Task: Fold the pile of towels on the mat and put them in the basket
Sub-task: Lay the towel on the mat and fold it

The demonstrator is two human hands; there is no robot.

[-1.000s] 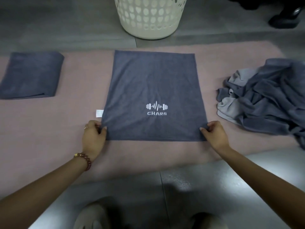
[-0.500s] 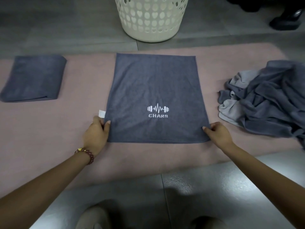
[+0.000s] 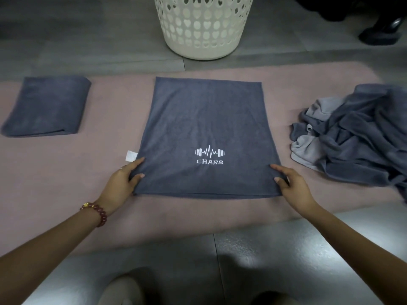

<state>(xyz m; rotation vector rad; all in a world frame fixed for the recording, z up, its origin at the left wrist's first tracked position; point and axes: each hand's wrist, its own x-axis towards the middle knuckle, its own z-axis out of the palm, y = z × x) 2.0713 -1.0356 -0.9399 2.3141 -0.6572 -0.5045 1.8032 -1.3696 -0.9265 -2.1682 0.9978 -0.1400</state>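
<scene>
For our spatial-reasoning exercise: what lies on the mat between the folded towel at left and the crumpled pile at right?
The head view shows the spread logo towel, with bare mat on either side.

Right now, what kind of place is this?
Probably an indoor room used for folding laundry: a pink mat lies on grey floor tiles, with a white perforated plastic basket and a crumpled pile of grey towels.

My one camera rides on my head, tilted forward and down, near above the mat (image 3: pixel 55 172). It faces twelve o'clock, toward the basket (image 3: pixel 202 49).
</scene>
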